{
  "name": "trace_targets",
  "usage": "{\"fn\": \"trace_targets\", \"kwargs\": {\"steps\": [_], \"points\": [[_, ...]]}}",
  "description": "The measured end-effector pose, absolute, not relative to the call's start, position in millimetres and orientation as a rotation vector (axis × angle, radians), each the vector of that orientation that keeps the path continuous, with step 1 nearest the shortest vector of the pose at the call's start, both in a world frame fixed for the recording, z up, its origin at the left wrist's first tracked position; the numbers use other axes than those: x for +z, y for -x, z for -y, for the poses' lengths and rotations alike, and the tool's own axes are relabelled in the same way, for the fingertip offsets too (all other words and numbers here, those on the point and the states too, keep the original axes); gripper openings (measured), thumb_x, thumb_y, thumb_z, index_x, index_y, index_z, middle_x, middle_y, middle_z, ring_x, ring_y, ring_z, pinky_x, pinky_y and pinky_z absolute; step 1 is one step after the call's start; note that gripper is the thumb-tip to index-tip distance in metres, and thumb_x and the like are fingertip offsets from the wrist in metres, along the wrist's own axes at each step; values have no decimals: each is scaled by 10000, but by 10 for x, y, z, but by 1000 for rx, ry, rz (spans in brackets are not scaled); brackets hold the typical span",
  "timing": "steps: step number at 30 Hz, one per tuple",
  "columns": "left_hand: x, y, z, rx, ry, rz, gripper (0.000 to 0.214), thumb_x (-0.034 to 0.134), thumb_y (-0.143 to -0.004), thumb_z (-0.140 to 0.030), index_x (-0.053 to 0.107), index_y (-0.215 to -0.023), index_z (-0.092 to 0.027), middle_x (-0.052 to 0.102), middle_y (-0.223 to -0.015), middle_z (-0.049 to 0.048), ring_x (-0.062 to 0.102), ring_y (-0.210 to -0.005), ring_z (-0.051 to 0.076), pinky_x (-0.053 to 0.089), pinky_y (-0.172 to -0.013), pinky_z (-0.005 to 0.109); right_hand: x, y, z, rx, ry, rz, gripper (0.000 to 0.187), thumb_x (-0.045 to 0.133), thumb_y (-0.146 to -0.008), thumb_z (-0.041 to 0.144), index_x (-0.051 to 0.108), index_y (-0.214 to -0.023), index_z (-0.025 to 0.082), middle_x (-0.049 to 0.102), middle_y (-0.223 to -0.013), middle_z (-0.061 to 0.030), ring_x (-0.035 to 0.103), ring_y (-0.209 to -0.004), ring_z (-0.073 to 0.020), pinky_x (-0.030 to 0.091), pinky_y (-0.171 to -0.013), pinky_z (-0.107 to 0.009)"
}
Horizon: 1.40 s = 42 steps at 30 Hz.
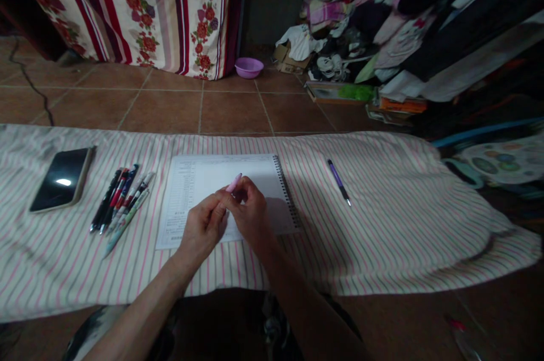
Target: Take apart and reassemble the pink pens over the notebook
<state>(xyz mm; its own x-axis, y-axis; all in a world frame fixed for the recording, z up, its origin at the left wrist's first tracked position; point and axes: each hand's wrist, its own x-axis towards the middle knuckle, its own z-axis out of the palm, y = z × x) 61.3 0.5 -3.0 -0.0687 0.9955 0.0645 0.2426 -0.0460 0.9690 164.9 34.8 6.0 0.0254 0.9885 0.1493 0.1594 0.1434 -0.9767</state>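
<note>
Crossing the near edge of the bench (382, 236), your two forearms reach in over the striped cloth, which leaves you a strip of room this side of the spiral notebook (263, 174). Your left hand (206, 215) and right hand (253, 211) meet above the page and hide part of it; the fingers of both are closed in a pinch around one pink pen (233, 183), its dark tip pointing away from you. To your right, beyond the spiral, lies one purple pen (339, 182), with a wide stretch of cloth past it. To your left sits a bundle of pens (121, 198), at least six, overlapping too much for an exact count, and further left one phone (62, 179) near the far edge. Past that edge, you face the tiled floor (170, 106), one purple basin (249, 68), a floral curtain (148, 15) and, on the right, heaped clothes (331, 12).
</note>
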Motion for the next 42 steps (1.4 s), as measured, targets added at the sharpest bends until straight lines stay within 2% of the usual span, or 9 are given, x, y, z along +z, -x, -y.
{"fn": "trace_targets", "kwargs": {"steps": [4, 8, 12, 17, 23, 26, 30, 35, 42], "points": [[-11, -615, -14, 1221, -1321, -1405, 193, 522, -802, -293, 640, -749, -150, 477, -566, -23, 450, -573, 127, 364, -532, 233, 51, -1639, -344, 879, 1248, 1427, 187, 619, -682, 304, 467, -633, 206, 434, -599, 47, 400, -534, -99, 368, -537, -242], [35, -612, -21, 1249, -1190, -1338, 179, 574, -761, -311, 610, -701, -146, 450, -556, -35, 382, -532, 100, 312, -494, 226, 43, -1634, -340, 728, 1254, 1490, 191, 621, -691, 290, 465, -621, 204, 459, -623, 31, 425, -569, -109, 388, -577, -262], [80, -611, -16, 1221, -1063, -1227, 213, 595, -759, -346, 609, -705, -140, 465, -555, -28, 359, -504, 83, 284, -464, 218, 61, -1712, -365, 1001, 1160, 1463, 187, 568, -773, 354, 599, -878, 202, 601, -762, -8, 516, -611, -111, 441, -594, -263], [114, -595, -14, 1181, -1026, -1106, 270, 594, -775, -378, 597, -650, -138, 432, -528, -32, 324, -464, 65, 238, -425, 209, 117, -1857, -429, 1300, 924, 1501, 171, 554, -811, 328, 673, -901, 245, 653, -921, -10, 595, -857, -142, 475, -724, -279], [77, -589, -11, 1143, -1118, -1149, 295, 569, -786, -430, 623, -793, -141, 440, -550, -26, 331, -467, 79, 243, -417, 220, 129, -1876, -451, 1328, 938, 1418, 68, 653, -729, 289, 663, -747, 224, 663, -812, 8, 620, -774, -132, 491, -737, -278], [70, -608, -5, 1164, -1115, -1186, 303, 574, -773, -440, 609, -859, -151, 475, -578, -25, 344, -466, 81, 261, -420, 220, 85, -1828, -439, 1311, 987, 1356, 131, 686, -686, 295, 591, -698, 206, 658, -765, 9, 607, -681, -121, 492, -663, -268], [53, -614, -2, 1171, -1127, -1219, 278, 561, -782, -435, 583, -776, -159, 468, -573, -26, 360, -479, 84, 271, -426, 218, -6, -1736, -413, 1173, 1081, 1348, 173, 673, -694, 330, 550, -713, 208, 555, -583, 50, 505, -510, -91, 431, -509, -231], [40, -589, -14, 1162, -1113, -1229, 297, 568, -772, -437, 555, -669, -158, 405, -519, -40, 345, -472, 83, 275, -429, 218, -50, -1677, -376, 1228, 1105, 1328, 176, 643, -714, 348, 547, -722, 201, 499, -539, 66, 470, -486, -81, 416, -490, -220], [31, -590, -9, 1100, -1042, -1176, 299, 567, -784, -434, 558, -713, -143, 401, -512, -48, 314, -434, 61, 218, -417, 212, 86, -1849, -432, 1327, 960, 1318, 279, 577, -779, 370, 635, -1015, 234, 657, -922, -21, 593, -719, -115, 494, -633, -249]]}}
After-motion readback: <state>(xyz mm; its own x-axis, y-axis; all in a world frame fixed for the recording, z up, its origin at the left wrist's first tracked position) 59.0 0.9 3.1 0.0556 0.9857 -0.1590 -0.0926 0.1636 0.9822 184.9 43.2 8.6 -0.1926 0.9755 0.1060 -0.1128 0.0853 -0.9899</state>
